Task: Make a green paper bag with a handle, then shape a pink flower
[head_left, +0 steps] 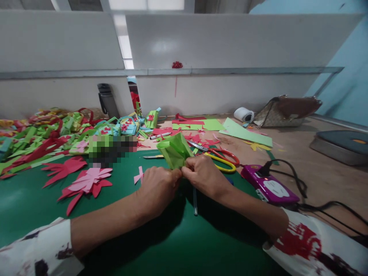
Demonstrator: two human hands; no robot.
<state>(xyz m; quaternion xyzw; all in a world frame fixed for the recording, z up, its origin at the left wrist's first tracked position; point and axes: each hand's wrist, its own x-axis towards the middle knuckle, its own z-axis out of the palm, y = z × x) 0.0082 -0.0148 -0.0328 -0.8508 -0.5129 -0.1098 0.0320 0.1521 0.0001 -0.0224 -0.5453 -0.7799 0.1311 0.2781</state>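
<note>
Over the green-topped counter (184, 249), dead centre between my forearms: one piece of green paper (174, 151), folded open like a small pouch, held up off the surface. Left hand (159, 188): fingers curled, thumb and fingertip pinching its bottom edge. Right hand (204, 174): same, pinching right next to it, knuckles up. Fingertips partly hidden, so can't tell the exact fold under them.

Step in hand, my read: gathering or creasing the base. Next move calls for both pinches firm and even, pressing the fold without tearing the thin walls.

Counts, near me: 1 clear pen (195, 201) below the right hand, 1 small pink cut-out (138, 175) left, 2 red paper flowers (67, 166), 1 pink paper flower (92, 180) lying on the nearer red one. Scissor handles (222, 166): one yellow loop, one orange; can't tell if one pair or two. Farther out: 1 marker (161, 136), 1 purple power strip (273, 188) with 1 plug (263, 169) in, 1 bottle (109, 101). Pile (31, 143) at left: too tangled to count.
</note>
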